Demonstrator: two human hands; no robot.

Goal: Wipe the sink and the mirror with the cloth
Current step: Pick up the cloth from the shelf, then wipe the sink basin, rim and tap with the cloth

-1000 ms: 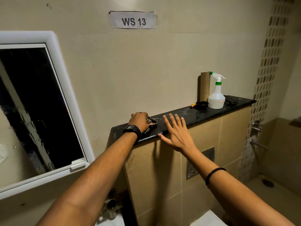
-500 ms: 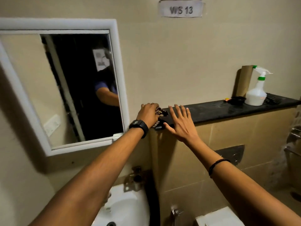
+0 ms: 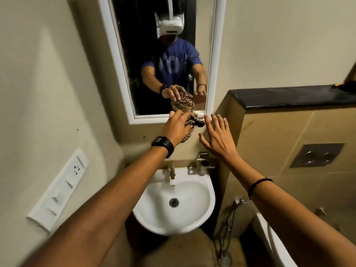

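My left hand (image 3: 177,128) grips a checked brown cloth (image 3: 189,125) in the air just in front of the mirror's lower frame. The white-framed mirror (image 3: 134,78) hangs on the wall above and reflects a person with both arms stretched out. Beside the cloth, my right hand (image 3: 217,135) is spread with straight fingers and holds nothing. Below both hands sits the white sink (image 3: 192,214), with a tap (image 3: 172,171) at its back rim and a drain (image 3: 174,202) in the middle.
A black stone ledge (image 3: 292,98) tops the tiled half wall on the right, which carries a metal flush plate (image 3: 316,155). A white switch panel (image 3: 57,189) is on the left wall. A hose (image 3: 229,224) hangs right of the sink beside a white toilet edge (image 3: 269,241).
The view has swung left and down from the ledge to the mirror and sink. My left hand carried the cloth off the ledge to the mirror's bottom edge; my right hand followed, still spread.
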